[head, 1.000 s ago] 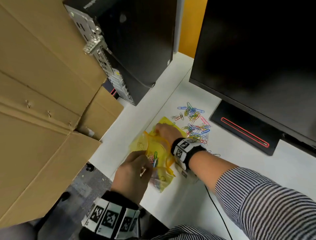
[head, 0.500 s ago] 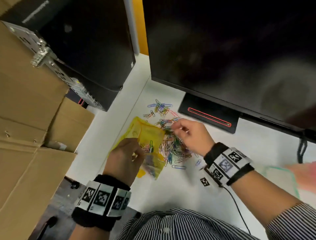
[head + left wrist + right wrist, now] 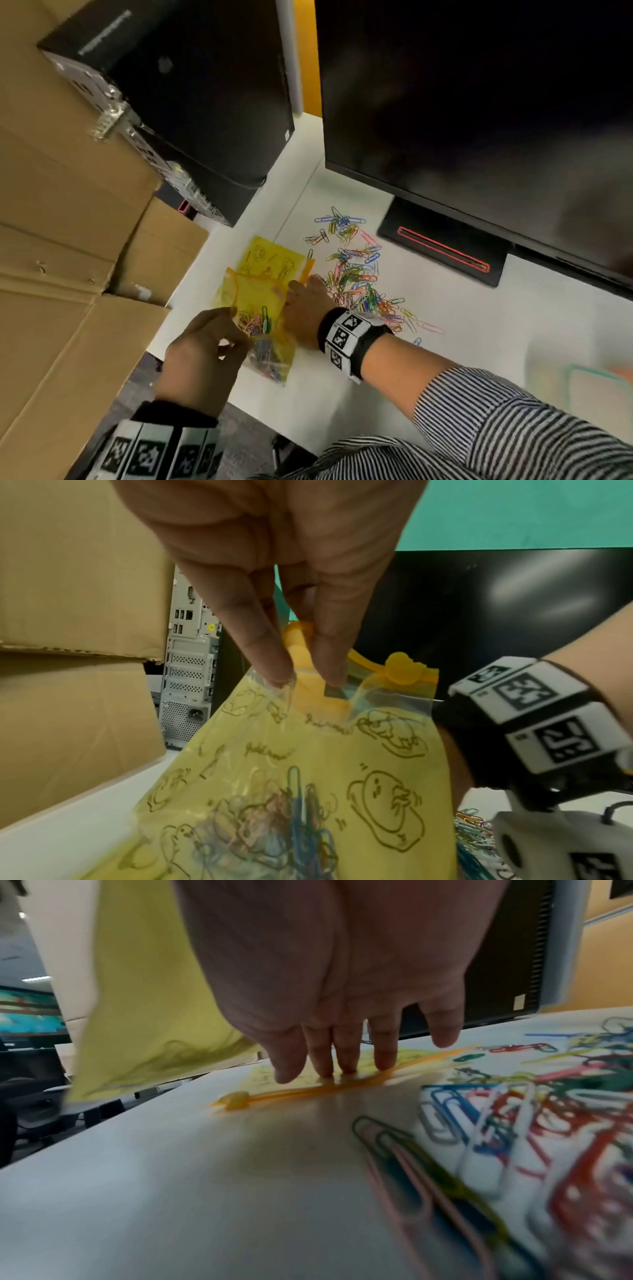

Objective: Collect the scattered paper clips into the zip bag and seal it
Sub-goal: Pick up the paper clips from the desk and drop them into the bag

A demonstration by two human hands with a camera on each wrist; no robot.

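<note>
A yellow zip bag [image 3: 260, 291] printed with cartoon drawings lies at the white table's left edge, its mouth toward the clip pile. My left hand [image 3: 236, 325] pinches the bag's upper lip [image 3: 308, 693] by the orange zip strip between thumb and finger and holds it up. Several coloured clips [image 3: 291, 821] sit inside the bag. My right hand [image 3: 301, 301] lies at the mouth, its straight fingers [image 3: 346, 1064] pressing the lower lip and zip strip [image 3: 308, 1092] onto the table. A pile of coloured paper clips [image 3: 356, 277] lies just right of the bag.
A black monitor [image 3: 479, 120] and its base [image 3: 442, 250] stand behind the pile. A black computer tower [image 3: 191, 113] is at the back left, cardboard boxes [image 3: 68, 257] beyond the table's left edge. The bag's slider [image 3: 236, 1100] lies on the table [image 3: 445, 359].
Half a second ago my right hand was over the clip pile; it has come back left to the bag's mouth. My left hand has kept its pinch on the bag.
</note>
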